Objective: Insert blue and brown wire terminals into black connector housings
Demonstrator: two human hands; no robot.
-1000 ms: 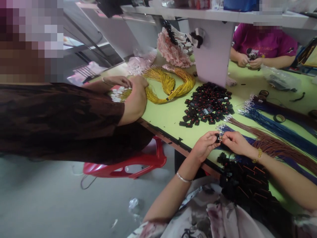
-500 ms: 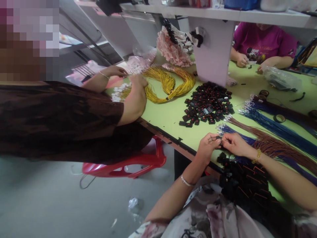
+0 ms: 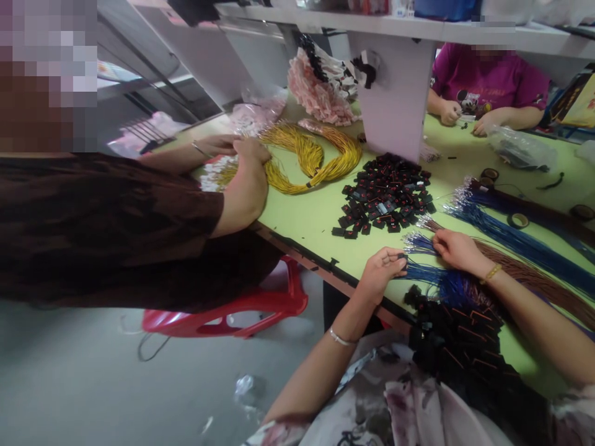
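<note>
Green worktable (image 3: 316, 217), grey floor (image 3: 93, 371), connector (image 3: 402, 256) in left grip (image 3: 383, 271)

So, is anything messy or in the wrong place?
Yes: a crumpled clear wrapper lies on the floor, and a few black connectors sit apart from their pile, near the table edge.

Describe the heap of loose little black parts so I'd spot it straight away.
Find the green table and the white post standing on it. At the post's foot, on the near side, lies the heap of small black parts, between the yellow wires and the blue wires. Unlike the black pile at the table's near edge, its pieces lie spread out singly, dotted red.
</note>
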